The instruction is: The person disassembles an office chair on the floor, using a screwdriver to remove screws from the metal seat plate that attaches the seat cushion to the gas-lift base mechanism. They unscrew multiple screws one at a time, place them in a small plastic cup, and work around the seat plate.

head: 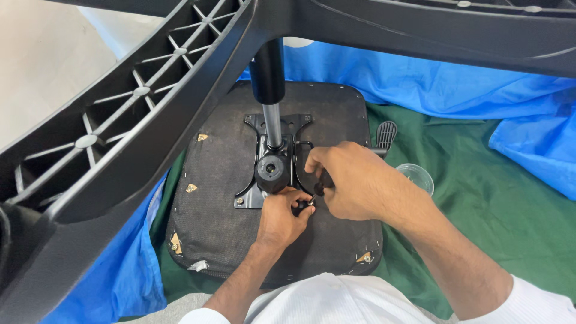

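Our right hand (354, 180) grips a black-handled tool (320, 189), our left hand (282, 216) pinches its tip at the black metal seat plate (255, 195); its front-left bolt is in, this corner's fixing unfinished.

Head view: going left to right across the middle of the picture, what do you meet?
Ribbed black chair-base leg → round black knob → left hand → right hand → clear plastic cup → blue sheet.

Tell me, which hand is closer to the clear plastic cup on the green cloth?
Right hand: it sits just left of the clear cup. The left hand is farther off, beyond it.
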